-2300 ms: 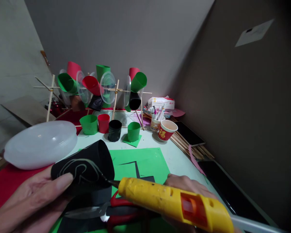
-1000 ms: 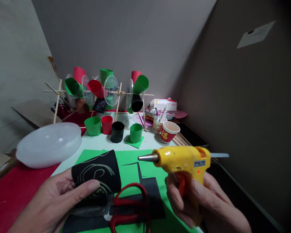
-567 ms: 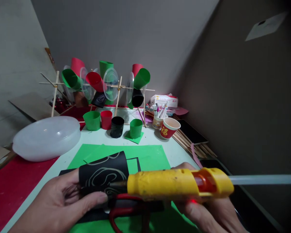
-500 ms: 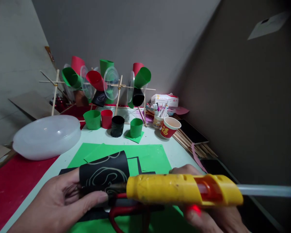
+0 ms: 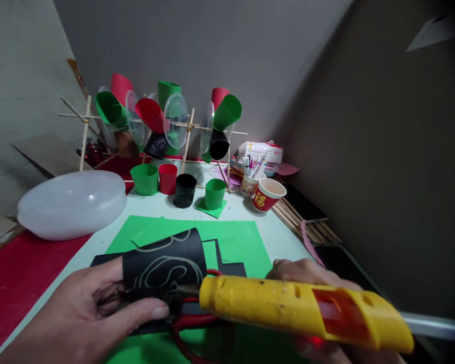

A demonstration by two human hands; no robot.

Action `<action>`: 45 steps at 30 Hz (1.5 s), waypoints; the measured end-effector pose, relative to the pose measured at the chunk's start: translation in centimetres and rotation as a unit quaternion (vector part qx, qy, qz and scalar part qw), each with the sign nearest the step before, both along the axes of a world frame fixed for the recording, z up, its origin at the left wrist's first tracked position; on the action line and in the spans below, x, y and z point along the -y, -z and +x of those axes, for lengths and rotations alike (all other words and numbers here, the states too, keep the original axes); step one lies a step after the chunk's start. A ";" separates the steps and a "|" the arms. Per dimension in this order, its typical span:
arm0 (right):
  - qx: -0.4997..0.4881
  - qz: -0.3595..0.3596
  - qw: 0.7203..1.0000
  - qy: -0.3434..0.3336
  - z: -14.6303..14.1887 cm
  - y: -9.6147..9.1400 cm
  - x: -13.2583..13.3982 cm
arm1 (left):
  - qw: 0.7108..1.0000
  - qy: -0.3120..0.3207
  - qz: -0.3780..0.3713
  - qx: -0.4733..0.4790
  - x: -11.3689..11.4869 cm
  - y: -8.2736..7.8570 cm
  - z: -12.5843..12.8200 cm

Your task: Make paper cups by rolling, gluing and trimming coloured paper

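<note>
My left hand (image 5: 94, 303) is closed on a black paper cup (image 5: 167, 263) with pale curling lines drawn on it, which lies tilted on its side. In my right hand (image 5: 314, 273) is a yellow hot glue gun (image 5: 265, 301), with a glue stick (image 5: 436, 323) sticking out of its back end. The gun's nozzle is at the lower side of the black cup, close to my left thumb; whether it touches cannot be made out. Below them lie red-handled scissors (image 5: 182, 331), partly hidden. Green paper (image 5: 238, 237) and black paper scraps (image 5: 231, 268) lie underneath.
Small paper cups, green (image 5: 144, 179), red (image 5: 168, 179) and black (image 5: 185, 191), stand farther back. Behind them rises a wooden stick frame (image 5: 188, 134) with cups and clear discs. Plastic lids (image 5: 72, 205) are at left; a pen cup (image 5: 250, 184) and red paper cup (image 5: 269, 196) at right.
The glue gun's rear end has swung lower and to the right, tilting the gun, while its nozzle stays by the black cup. My left hand keeps its hold; the view has shifted slightly.
</note>
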State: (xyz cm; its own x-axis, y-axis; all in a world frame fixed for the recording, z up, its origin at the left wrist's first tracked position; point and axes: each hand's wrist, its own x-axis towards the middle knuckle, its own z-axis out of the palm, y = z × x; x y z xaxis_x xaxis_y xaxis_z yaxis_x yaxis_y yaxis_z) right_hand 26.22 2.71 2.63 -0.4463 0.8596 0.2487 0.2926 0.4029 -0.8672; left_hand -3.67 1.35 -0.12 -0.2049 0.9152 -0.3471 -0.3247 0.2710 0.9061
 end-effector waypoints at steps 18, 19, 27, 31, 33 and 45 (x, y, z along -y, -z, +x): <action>0.112 0.129 0.985 -0.031 2.0 -0.3 0.1 | 0.972 0.094 0.051 -0.207 1.0 0.7 -2.5; 0.116 0.137 0.983 -0.032 1.9 -0.4 0.1 | 0.970 0.089 0.058 -0.220 1.0 0.6 -2.5; 0.128 0.166 0.978 -0.020 0.9 -1.1 -0.1 | 0.931 0.025 0.105 -0.349 0.9 1.2 -3.7; 0.121 0.155 0.980 -0.021 0.9 -0.9 -0.1 | 0.966 0.045 0.065 -0.247 0.7 0.7 -2.7; 0.118 0.152 0.981 -0.025 0.9 -0.8 -0.2 | 0.978 0.030 0.064 -0.196 0.5 0.2 -1.8; 0.098 0.204 0.972 -0.062 -0.7 -1.4 -0.3 | 0.988 -0.009 0.056 -0.141 -1.0 -1.6 0.5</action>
